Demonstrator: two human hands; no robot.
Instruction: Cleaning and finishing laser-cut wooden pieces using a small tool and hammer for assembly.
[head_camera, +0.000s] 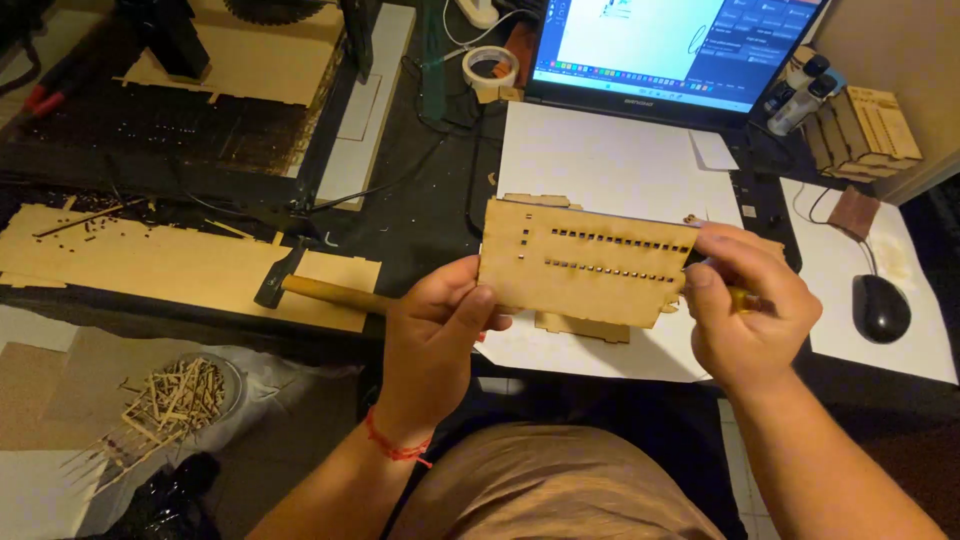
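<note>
A thin laser-cut plywood panel (585, 262) with two rows of small square slots is held up flat in front of me. My left hand (435, 325) pinches its lower left corner, a red string around that wrist. At the panel's right edge is my right hand (745, 305), fingers closed on a small yellowish tool whose tip touches the slots. Another cut wooden piece (582, 327) lies under the panel on a white sheet (610, 165).
A hammer (315, 288) lies on a plywood sheet (160, 262) to the left. A laptop (670, 50) stands at the back, tape roll (490, 68) beside it. A black mouse (880, 308) is at right, stacked wooden parts (865, 128) behind it. A bowl of wood scraps (180, 395) sits lower left.
</note>
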